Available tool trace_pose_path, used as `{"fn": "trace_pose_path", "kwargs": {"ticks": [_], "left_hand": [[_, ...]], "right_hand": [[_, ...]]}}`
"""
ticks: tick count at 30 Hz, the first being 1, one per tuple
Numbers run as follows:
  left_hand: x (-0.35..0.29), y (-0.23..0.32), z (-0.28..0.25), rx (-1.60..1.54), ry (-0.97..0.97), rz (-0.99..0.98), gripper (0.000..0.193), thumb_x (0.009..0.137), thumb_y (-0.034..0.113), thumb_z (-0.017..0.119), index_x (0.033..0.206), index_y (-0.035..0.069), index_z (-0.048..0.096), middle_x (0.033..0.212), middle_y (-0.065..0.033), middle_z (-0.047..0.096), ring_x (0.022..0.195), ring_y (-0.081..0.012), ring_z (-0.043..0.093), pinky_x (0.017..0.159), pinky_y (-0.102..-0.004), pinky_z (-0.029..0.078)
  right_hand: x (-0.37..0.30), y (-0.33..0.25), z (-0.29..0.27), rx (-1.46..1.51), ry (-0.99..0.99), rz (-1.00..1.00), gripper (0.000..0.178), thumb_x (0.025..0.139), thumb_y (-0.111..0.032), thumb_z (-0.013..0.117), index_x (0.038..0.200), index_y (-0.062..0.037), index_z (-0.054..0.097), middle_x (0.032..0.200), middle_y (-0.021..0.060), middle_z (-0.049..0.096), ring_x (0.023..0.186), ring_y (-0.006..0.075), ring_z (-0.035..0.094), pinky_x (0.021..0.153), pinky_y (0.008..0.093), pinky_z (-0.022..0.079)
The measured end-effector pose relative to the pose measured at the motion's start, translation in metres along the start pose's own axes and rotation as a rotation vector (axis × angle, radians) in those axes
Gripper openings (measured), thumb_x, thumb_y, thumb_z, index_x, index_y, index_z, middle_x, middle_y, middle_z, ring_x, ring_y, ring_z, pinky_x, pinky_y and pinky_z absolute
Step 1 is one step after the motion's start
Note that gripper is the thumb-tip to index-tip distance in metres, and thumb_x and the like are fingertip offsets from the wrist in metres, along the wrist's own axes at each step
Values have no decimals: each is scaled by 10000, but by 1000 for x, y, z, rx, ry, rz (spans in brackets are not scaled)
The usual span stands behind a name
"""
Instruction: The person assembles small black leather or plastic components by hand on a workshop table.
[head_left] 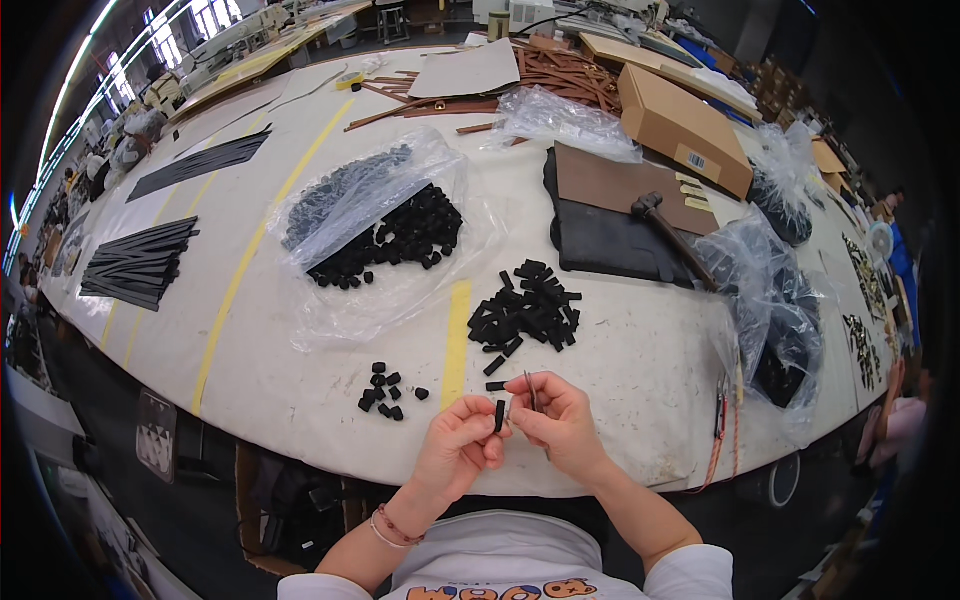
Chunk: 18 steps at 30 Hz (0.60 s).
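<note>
My left hand [456, 445] pinches a short black strip [500, 416] between thumb and fingers, over the near edge of the table. Close beside it, my right hand [562, 425] is closed around a thin metal tool [531, 390] that looks like tweezers, its ends partly hidden by the fingers. The right fingertips are almost touching the strip. Beyond my hands lies a heap of short black strips [525, 308], with a lone one [496, 386] just ahead of my fingers. Several small black loops [378, 392] are scattered to the left of my left hand.
An open clear plastic bag [340, 215] of small black pieces lies farther left, past a yellow line [457, 335]. Long black straps [145, 262] lie at far left. A hammer [668, 225] rests on a dark pad [620, 245]; another plastic bag [765, 290] and a cardboard box [685, 130] are at right.
</note>
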<state>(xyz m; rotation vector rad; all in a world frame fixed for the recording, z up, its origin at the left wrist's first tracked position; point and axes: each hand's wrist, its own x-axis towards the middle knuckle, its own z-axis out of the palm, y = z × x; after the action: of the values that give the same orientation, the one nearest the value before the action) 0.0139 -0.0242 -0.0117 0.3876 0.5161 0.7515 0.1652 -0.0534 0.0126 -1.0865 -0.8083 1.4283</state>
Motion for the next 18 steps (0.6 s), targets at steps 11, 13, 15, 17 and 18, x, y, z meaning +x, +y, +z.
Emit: {"fn": "trace_pose_path", "kwargs": {"ticks": [11, 13, 15, 17, 18], "left_hand": [[-3, -3, 3, 166, 20, 133, 109, 808, 28, 523, 907, 15, 479, 762, -125, 591, 511, -135, 539, 450, -236, 428], [-4, -6, 3, 294, 39, 201, 106, 812, 28, 520, 909, 7, 483, 763, -124, 592, 519, -130, 543, 460, -233, 437], [-6, -8, 6, 423, 59, 269, 103, 816, 27, 517, 910, -1, 488, 764, -122, 593, 527, -125, 547, 470, -230, 446], [-10, -9, 11, 584, 133, 328, 83, 807, 11, 526, 884, -19, 512, 722, -106, 595, 522, -111, 549, 468, -222, 451], [-11, -12, 10, 584, 135, 330, 83, 807, 11, 526, 884, -19, 512, 722, -106, 595, 522, -111, 549, 468, -222, 451]], "right_hand": [[-2, 4, -7, -184, -106, 13, 93, 755, -5, 578, 832, 40, 552, 754, 22, 577, 686, 58, 558, 618, 180, 442], [-2, 7, -7, -218, -101, -7, 91, 748, -8, 580, 822, 39, 554, 739, 18, 577, 666, 51, 552, 606, 180, 440], [-2, 8, -7, -396, -76, -42, 115, 730, -19, 580, 830, 33, 554, 698, 33, 578, 632, 48, 540, 560, 185, 435], [-5, 8, -2, -481, -19, -154, 115, 720, -19, 579, 822, 28, 552, 682, 49, 577, 603, 64, 544, 528, 198, 436], [-6, 7, 1, -565, 37, -267, 115, 710, -19, 578, 813, 23, 549, 666, 66, 576, 574, 79, 548, 495, 211, 437]]}}
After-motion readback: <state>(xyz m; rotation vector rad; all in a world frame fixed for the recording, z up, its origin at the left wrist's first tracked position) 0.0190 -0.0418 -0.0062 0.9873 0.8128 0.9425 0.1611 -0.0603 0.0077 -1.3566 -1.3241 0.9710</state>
